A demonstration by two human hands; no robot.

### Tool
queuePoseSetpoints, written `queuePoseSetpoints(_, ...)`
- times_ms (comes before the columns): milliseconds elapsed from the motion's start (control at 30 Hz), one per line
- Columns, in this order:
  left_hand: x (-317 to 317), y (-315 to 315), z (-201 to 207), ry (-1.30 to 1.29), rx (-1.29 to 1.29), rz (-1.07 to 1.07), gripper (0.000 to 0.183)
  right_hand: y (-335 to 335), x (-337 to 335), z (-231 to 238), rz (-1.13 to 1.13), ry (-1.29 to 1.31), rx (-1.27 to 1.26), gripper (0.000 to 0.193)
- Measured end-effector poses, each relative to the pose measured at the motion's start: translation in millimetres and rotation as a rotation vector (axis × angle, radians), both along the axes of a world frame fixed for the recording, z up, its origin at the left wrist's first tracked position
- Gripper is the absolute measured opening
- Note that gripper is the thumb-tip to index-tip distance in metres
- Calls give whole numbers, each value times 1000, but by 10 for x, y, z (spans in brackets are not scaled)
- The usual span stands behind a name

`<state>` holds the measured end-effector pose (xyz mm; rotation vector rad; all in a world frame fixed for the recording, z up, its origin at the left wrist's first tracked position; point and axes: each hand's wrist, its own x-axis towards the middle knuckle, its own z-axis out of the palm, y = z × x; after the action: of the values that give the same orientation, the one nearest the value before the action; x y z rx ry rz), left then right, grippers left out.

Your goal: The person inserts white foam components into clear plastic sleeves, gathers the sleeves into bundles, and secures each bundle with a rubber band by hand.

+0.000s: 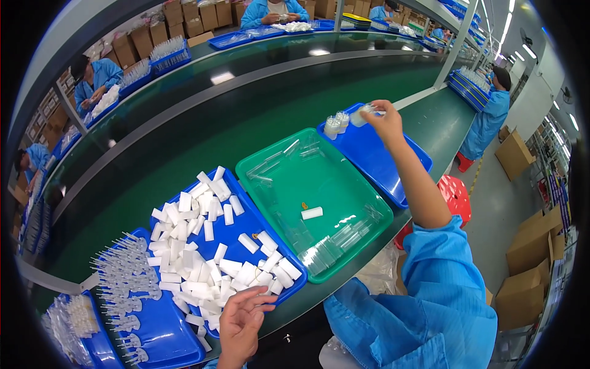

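My right hand (pixel 388 126) reaches over the far end of the blue tray (pixel 390 166), with fingertips closed on a translucent whitish cylinder (pixel 364 115). Two similar cylinders (pixel 336 125) stand upright beside it in the tray's corner. Low in the view, my left hand (pixel 241 326) is at the near edge of another blue tray (pixel 232 234), its fingers apart and nothing visible in them. A heap of short white tubes (pixel 203 264) fills much of that tray. Between the two trays sits a green tray (pixel 289 184) with clear tubes (pixel 344 240) and one loose white tube (pixel 312 213).
A blue tray at the left holds rows of thin-stemmed white parts (pixel 126 277). Behind the trays runs a green conveyor belt (pixel 203 123). Co-workers in blue sit across it and at the far right (pixel 488 117). A red stool (pixel 453 200) and cardboard boxes (pixel 522 295) stand at right.
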<state>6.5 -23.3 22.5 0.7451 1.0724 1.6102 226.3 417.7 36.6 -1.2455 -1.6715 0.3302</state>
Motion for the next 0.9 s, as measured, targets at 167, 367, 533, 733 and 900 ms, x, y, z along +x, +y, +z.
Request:
queuePoseSetpoints(167,-61,-223,73,84,-74,212,29,490,60,-212,-139,-203,-98,47)
queuePoseSetpoints(367,-240,-563,81,159,-105,366,32,781,-276,-579,-99,-300,-84,48)
queuePoseSetpoints(533,-515,-769,91,285,-154,397,27,1253,67,-873,129,-79,-231,53)
queuePoseSetpoints(733,-802,-941,218,836,-318,458,22,796,75,-649,154,15,-494,60)
queuePoseSetpoints(900,-1108,-953,79,1525,-540,505,23,145,-198,-410,247,-77,-81,63)
